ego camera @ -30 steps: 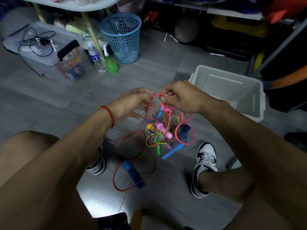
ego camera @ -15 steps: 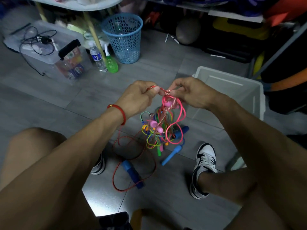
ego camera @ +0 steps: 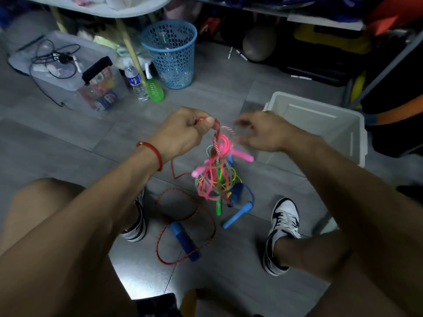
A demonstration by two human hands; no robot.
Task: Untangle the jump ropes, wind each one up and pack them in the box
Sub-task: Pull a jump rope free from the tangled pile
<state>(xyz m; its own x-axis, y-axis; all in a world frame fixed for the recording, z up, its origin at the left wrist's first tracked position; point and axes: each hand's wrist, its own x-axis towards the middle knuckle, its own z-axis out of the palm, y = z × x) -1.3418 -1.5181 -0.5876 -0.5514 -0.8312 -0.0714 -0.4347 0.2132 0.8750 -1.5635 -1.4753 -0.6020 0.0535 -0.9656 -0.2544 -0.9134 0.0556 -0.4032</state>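
My left hand [ego camera: 183,131] pinches a red braided rope at its top, and a tangle of jump ropes [ego camera: 217,177] in pink, green, yellow and blue hangs from it over the floor. My right hand [ego camera: 263,131] is blurred just right of the tangle's top, fingers spread and apart from the cords. The red rope [ego camera: 183,225] trails down into loops on the floor around a blue handle [ego camera: 184,240]. A light-blue handle [ego camera: 237,216] touches the floor. The white box [ego camera: 320,124] stands open at the right.
A blue mesh basket [ego camera: 170,53], a water bottle [ego camera: 136,83] and a green bottle [ego camera: 154,88] stand behind. A clear lidded bin [ego camera: 68,72] with cables sits at left. My shoes [ego camera: 282,229] flank the ropes. Shelving lines the back wall.
My right hand has let go of the rope's top and moved right, fingers opening. The left hand keeps its pinch and the tangle hangs lower, swinging.
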